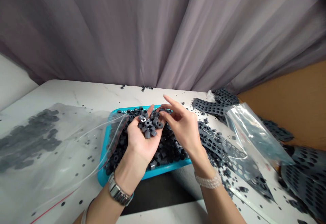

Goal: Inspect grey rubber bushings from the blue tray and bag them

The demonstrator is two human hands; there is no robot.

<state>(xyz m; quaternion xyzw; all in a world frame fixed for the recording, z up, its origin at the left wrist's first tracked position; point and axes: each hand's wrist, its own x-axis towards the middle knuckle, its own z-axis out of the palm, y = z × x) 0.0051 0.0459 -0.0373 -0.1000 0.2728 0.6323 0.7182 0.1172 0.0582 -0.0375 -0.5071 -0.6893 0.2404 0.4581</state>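
My left hand (141, 139) is held palm up over a blue tray (103, 156), cupped around several small dark grey rubber rings (149, 123). My right hand (182, 122) hovers just to the right of that pile, its fingers spread and loosely curved, with the fingertips at the rings. It holds nothing that I can make out. The tray is heaped with many more of the same rings (168, 145). A metal watch (118, 191) is on my left wrist and a bead bracelet (207, 179) on my right.
A clear plastic bag (51, 149) with rings inside lies at the left, its mouth at the tray. Punched grey rubber sheets (224, 145) and another clear bag (252, 132) lie at the right. Loose bits dot the white table (96, 93). A grey curtain (163, 30) hangs behind.
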